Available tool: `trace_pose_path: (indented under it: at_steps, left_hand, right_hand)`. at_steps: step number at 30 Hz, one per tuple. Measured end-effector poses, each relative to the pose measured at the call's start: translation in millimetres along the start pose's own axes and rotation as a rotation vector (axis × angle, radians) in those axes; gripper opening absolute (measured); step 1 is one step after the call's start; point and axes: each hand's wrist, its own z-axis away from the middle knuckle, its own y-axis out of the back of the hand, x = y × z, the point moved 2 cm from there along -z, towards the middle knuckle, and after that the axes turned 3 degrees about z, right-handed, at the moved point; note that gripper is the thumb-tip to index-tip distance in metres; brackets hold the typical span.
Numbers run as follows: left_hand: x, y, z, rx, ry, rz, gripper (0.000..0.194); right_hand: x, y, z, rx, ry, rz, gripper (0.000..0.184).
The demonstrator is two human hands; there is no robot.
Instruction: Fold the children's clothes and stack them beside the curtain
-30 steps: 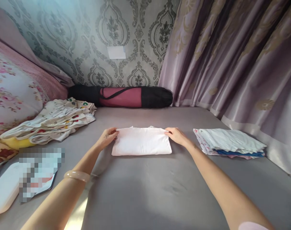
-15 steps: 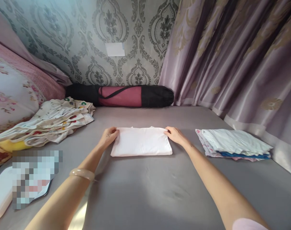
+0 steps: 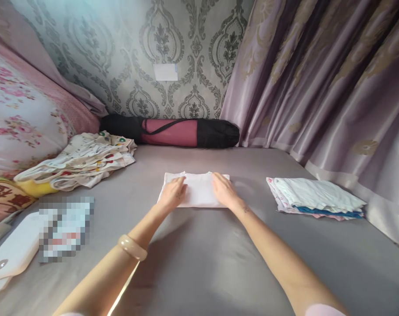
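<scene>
A white folded garment (image 3: 199, 193) lies as a flat rectangle on the grey bed sheet, with two small bits sticking up along its far edge. My left hand (image 3: 175, 193), below a pale bangle (image 3: 133, 248), rests on its left part. Its fingers are loosely bent, and no cloth shows pinched between them. On the right part lies my right hand (image 3: 224, 189), palm down, fingertips close to the far edge. The undersides of both hands are hidden.
Folded clothes (image 3: 321, 197) are stacked on the right. Patterned clothes (image 3: 87, 160) lie in a heap on the left, by a floral pillow (image 3: 22, 118). A blurred-out item (image 3: 68, 230) and a white object (image 3: 22, 245) sit nearer. A long red-and-black bag (image 3: 169, 132) lines the wall.
Both hands have let go of the garment's far corners and moved inward onto its top. The view has shifted slightly to the left.
</scene>
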Motion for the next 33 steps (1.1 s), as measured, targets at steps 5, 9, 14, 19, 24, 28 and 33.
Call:
trace_pose_path:
  at_steps: [5,9,14,19,24,28,33]
  left_hand:
    - [29,-26.7,-9,-0.102,0.087,-0.130,0.044]
    - [25,-35.6,-14,-0.130,0.128,-0.168,0.048]
    - [16,-39.9,-11,-0.134,0.171,-0.180,0.052]
    - [16,-40.6,-11,-0.132,0.190,-0.186,0.052]
    - [18,-36.2,-11,-0.174,0.190,-0.200,0.052]
    - [14,-30.3,-8,-0.179,0.107,-0.228,0.052]
    - [-8,-19.6,-3,-0.163,0.004,-0.254,0.055]
  right_hand:
    - [-53,-23,-8,-0.225,0.108,-0.003,0.055]
    - [-56,-35,-13,-0.253,0.060,0.008,0.058]
    - [-52,-44,-10,-0.208,0.050,0.041,0.058]
    - [-52,-45,-9,-0.208,0.050,0.052,0.058]
    - [-50,-46,-8,-0.169,0.035,0.039,0.060]
    - [-49,-49,-7,-0.134,-0.073,0.054,0.066]
    - [-36,-40,-10,-0.259,-0.068,0.049,0.074]
